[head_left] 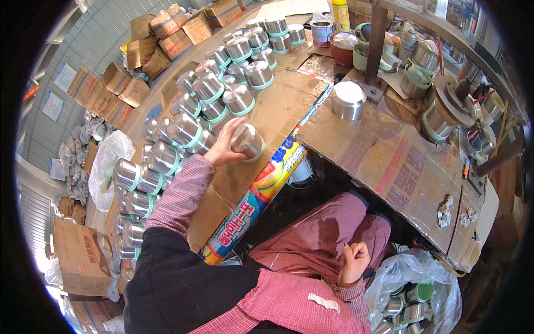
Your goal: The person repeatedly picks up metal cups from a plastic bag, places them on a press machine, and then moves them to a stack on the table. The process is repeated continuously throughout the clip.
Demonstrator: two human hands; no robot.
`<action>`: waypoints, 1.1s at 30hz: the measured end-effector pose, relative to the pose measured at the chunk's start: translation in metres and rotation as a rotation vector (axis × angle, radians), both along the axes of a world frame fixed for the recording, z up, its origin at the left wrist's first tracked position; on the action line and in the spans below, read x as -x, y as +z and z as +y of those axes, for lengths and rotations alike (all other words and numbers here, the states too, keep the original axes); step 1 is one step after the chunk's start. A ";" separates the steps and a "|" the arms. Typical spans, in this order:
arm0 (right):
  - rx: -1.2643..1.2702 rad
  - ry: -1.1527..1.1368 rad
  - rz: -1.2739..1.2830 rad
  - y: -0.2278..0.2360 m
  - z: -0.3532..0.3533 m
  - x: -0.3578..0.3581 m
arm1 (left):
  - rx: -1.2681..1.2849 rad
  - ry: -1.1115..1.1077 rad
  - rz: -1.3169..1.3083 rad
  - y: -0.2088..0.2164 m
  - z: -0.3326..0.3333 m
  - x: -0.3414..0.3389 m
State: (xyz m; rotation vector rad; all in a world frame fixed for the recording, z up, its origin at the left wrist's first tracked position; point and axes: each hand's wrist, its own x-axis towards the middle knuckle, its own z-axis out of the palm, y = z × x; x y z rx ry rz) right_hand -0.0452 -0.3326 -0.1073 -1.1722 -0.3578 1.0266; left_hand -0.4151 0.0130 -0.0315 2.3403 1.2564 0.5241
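Observation:
My left hand [225, 146] reaches over the cardboard-covered table and is closed round the side of a silver metal cup [248, 142] with a pale green rim band at its lower end. That cup stands at the near edge of several rows of like cups [207, 87], stacked in places. Over my lap, my right hand [355, 264] is loosely curled, with nothing visible in it. On the right-hand bench, another silver cup [349, 101] stands alone, its top bright with glare.
A press-like machine with a round plate [448, 100] clamps a banded cup at the right. A plastic bag of cups [439, 278] sits by my right side. Cardboard boxes [146, 53] pile up beyond the table. A dark gap separates table and bench [384, 158].

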 end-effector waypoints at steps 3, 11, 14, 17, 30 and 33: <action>-0.005 0.024 -0.068 0.003 0.004 -0.001 | 0.105 0.160 -0.580 -0.031 -0.009 -0.023; -0.049 -0.027 -0.119 0.026 0.026 -0.028 | 0.175 0.319 -0.838 -0.033 -0.029 -0.062; -0.060 -0.046 -0.205 0.037 0.035 -0.038 | 0.267 0.311 -0.976 -0.010 -0.038 -0.080; -0.081 -0.128 -0.477 0.050 0.054 -0.060 | 0.373 0.249 -1.098 0.009 -0.043 -0.108; -0.016 -0.617 -1.125 0.085 0.293 -0.267 | 0.480 -0.113 -1.182 0.057 -0.033 -0.338; -0.035 -0.601 -0.910 0.104 0.300 -0.274 | 0.466 -0.082 -1.166 0.059 -0.011 -0.398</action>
